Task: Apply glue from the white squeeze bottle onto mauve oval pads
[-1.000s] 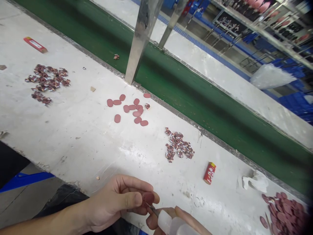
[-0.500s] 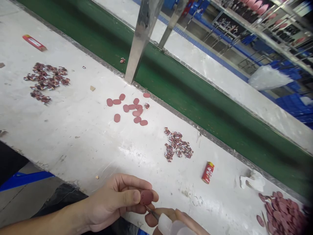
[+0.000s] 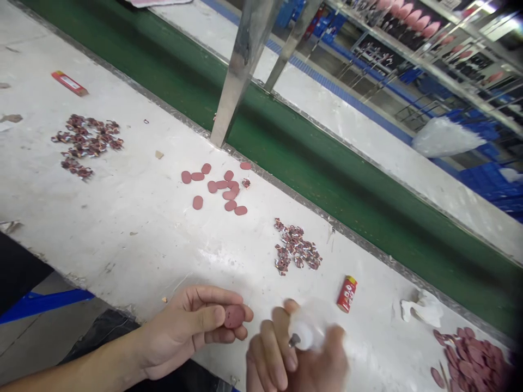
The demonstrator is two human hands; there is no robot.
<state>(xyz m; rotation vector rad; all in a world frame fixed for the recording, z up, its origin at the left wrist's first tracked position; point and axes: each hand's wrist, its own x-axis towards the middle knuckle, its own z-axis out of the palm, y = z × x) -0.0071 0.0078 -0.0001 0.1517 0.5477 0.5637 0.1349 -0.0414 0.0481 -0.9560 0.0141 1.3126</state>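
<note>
Two hands low at the table (image 3: 134, 256) edge: left hand (image 3: 186, 329) pinches a pink oval pad (image 3: 234, 316); right hand (image 3: 294, 356), blurred, grips a translucent squeeze bottle (image 3: 306, 329).

Both of the person's hands are bare: the left hand (image 3: 192, 326) wears no glove, ring or band, and its forearm (image 3: 81, 370) runs out to the lower left edge of the view with no sleeve and no watch on the part that shows. The right hand (image 3: 294, 356) is likewise ungloved and ringless, though it is blurred and cut off by the bottom edge, so its wrist and anything worn above it cannot be seen. Under the left forearm, dark, faintly speckled fabric (image 3: 110, 332) of the person's clothing covers the lap.
</note>
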